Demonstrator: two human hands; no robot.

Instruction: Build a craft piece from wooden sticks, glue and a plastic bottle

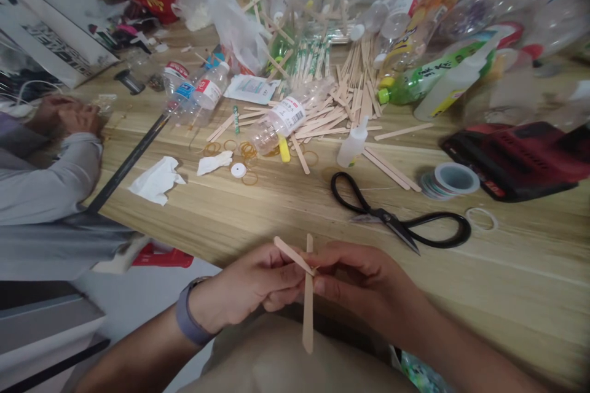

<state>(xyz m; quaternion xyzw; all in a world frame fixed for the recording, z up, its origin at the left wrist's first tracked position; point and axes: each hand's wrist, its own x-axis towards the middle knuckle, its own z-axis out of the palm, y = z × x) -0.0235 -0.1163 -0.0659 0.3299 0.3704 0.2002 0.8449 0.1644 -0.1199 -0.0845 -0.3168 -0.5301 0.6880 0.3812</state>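
Note:
Two flat wooden craft sticks (pixel 308 319) cross each other in front of my lap, just off the table's near edge. My left hand (pixel 251 282) is closed on them, its thumb by the crossing, and wears a grey-purple wristband (pixel 188 316). From the other side, my right hand (pixel 364 276) pinches at the crossing with thumb and fingertips. Something thin and yellowish shows there, too small to tell clearly. Black-handled scissors (pixel 387 216) lie partly open on the table beyond my right hand.
A heap of loose wooden sticks (pixel 332 116) and clear plastic bottles (pixel 286 116) covers the table's middle. Rubber bands (pixel 249 150), a small glue bottle (pixel 353 144), a ribbon spool (pixel 449 181) and a red-black tool (pixel 516 159) lie nearer. Another person's hands (pixel 76 113) work at left.

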